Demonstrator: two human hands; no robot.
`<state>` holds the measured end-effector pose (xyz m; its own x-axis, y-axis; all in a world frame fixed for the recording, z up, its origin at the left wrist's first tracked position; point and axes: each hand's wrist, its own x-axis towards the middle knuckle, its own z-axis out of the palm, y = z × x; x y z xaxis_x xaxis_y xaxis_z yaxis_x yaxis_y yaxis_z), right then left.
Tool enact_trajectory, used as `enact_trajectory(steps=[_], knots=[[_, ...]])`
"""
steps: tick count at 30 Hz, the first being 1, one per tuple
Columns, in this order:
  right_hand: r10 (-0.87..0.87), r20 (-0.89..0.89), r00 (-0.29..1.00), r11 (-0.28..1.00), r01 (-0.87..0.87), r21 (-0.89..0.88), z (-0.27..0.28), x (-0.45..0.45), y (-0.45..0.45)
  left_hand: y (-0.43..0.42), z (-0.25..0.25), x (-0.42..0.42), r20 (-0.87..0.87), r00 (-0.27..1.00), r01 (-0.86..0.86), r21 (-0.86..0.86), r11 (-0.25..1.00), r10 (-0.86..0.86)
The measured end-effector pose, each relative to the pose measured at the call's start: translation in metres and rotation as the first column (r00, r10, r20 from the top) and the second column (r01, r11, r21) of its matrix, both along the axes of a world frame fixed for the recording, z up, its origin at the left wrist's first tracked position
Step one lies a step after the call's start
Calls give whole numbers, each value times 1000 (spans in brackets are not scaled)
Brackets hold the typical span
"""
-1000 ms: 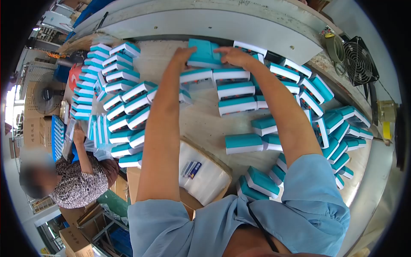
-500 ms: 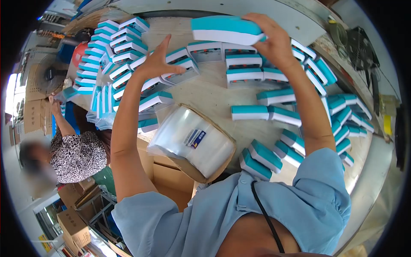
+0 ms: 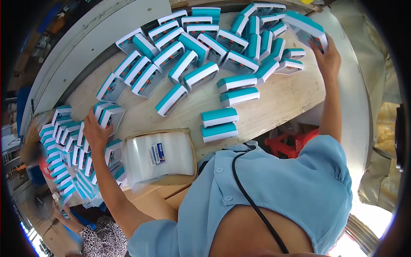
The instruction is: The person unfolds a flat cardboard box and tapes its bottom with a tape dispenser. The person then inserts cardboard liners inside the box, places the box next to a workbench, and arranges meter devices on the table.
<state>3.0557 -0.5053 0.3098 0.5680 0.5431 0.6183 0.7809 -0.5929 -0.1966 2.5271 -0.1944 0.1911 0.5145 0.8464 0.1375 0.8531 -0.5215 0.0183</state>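
Observation:
My right hand (image 3: pixel 329 58) is raised at the upper right, its fingers closed on the end of a teal-and-white box (image 3: pixel 305 28) above the table's far right part. At the left, my left hand (image 3: pixel 96 129) has its fingers spread against a pair of upright teal-and-white boxes (image 3: pixel 112 115); whether it grips them is hard to tell. Many similar boxes, some with a clear front showing red spots, stand in rows between the hands, such as one white-topped box (image 3: pixel 171 100) near the middle.
An open carton of clear plastic bags (image 3: pixel 159 155) sits at the table's front edge. Below the table (image 3: pixel 278 107) at the right is a red plastic object (image 3: pixel 287 143). Another person's hand (image 3: pixel 67 218) shows at the lower left, near more boxes (image 3: pixel 60 171).
The view has turned toward the table's right side. My right hand has carried a box from the back to the far right. My left hand has come down to the boxes at the left.

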Motion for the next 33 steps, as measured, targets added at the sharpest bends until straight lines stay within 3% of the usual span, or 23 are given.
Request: enact_trajectory(steps=[4, 6, 7, 12, 15, 20, 22, 24, 27, 29, 31, 33], knots=[[-255, 87, 963, 858, 267, -439, -23, 38, -72, -38, 55, 9, 48, 997, 44, 157, 987, -52], [-253, 67, 965, 765, 242, -597, -38, 44, -98, -61, 81, 22, 140, 984, 86, 178, 980, -112], [-303, -44, 952, 687, 186, -703, -39, 37, -98, -73, 90, 30, 165, 973, 126, 199, 972, -160], [-38, -447, 894, 744, -273, -610, -97, 19, -93, -141, 112, 104, 357, 839, 399, 111, 910, -411], [188, -390, 902, 710, -399, -581, -124, 5, -73, -162, 103, 157, 383, 799, 503, -3, 864, -464], [229, -431, 873, 716, -451, -532, -144, 11, -56, -161, 69, 208, 350, 831, 501, -132, 856, -432], [410, -184, 893, 745, -444, -498, -133, 7, -61, -153, 62, 216, 281, 887, 441, -275, 855, -367], [521, -241, 819, 765, -573, -295, -115, -11, -51, -140, 48, 220, 298, 875, 458, -260, 850, -380], [751, -297, 589, 565, -807, -171, -109, -55, -23, -130, 41, 228, 227, 890, 447, -259, 856, -395], [786, -305, 538, 488, -842, -229, -127, -83, -4, -139, 43, 239, 86, 899, 438, -171, 883, -429], [786, -320, 529, 463, -846, -264, -146, -92, 4, -148, 41, 249, 3, 896, 432, -243, 869, -444], [793, -244, 559, 458, -810, -366, -154, -93, 7, -152, 19, 249, 17, 887, 455, -211, 865, -462]])
